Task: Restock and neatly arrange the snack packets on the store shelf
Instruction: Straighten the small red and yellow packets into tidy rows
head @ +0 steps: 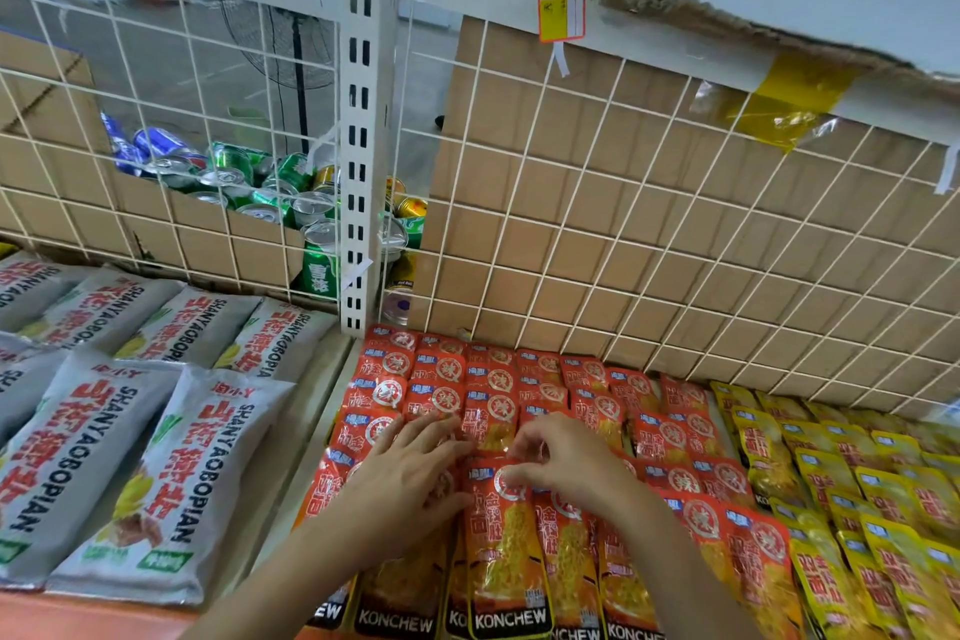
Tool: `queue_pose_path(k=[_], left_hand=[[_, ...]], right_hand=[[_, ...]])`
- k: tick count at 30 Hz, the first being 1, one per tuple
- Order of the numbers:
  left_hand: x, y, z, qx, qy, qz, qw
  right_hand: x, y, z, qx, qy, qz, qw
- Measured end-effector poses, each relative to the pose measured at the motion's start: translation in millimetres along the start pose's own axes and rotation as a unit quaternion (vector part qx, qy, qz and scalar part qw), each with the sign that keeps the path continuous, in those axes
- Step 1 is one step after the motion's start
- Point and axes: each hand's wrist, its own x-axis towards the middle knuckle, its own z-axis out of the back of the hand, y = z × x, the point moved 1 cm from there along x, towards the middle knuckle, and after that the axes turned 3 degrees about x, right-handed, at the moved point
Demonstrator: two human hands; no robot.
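Hands on the red KONCHEW packets (pixel 467 390) of a store shelf (pixel 296 457).
A white wire grid (pixel 613 203) backed by cardboard (pixel 727 276) closes the far side. Large grey packets (pixel 156 483) reading SHANYAOBOPIAN lie on the left, the red rows overlap in the middle, and yellow packets (pixel 831 509) lie on the right. Drink cans (pixel 270 192) sit beyond the grid, far left. The left hand (pixel 410 473) lies flat with straight fingers, pressing the red rows. The right hand (pixel 566 463), its fingers curled, pinches the top edge of the near red packet (pixel 506 546).
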Motion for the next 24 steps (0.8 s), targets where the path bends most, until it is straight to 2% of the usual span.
queue_pose_path(k=[2,4,8,11,14,18,24], left_hand=[[0.3,0.5,-0.6,-0.003,-0.001,-0.003,1.000],[-0.3,1.4,0.2,-0.011,-0.004,-0.001,1.000],[0.8,3.1,3.7,-0.039,-0.019,-0.004,0.999],[1.4,2.1,4.5,-0.034,0.002,-0.021,0.999],[0.7,-8.4,6.4,-0.025,0.038,-0.043,0.998],[3.0,-21.5,5.3,0.001,0.081,-0.052,0.995],[7.3,-26.0,6.0,-0.018,0.067,-0.049,0.996]], right_hand=[[-3.9,0.1,-1.6,0.032,-0.011,0.000,0.999],[-7.8,-1.0,-0.8,0.109,-0.016,-0.010,0.994],[-14.7,-15.2,4.9,0.241,-0.068,-0.050,0.967],[-18.1,-30.1,6.2,0.286,-0.110,-0.090,0.948],[-23.9,-41.6,7.3,0.283,-0.144,-0.107,0.942],[-32.8,-56.9,7.4,0.211,-0.172,-0.116,0.955],[-34.0,-62.4,0.7,0.093,-0.219,-0.096,0.967]])
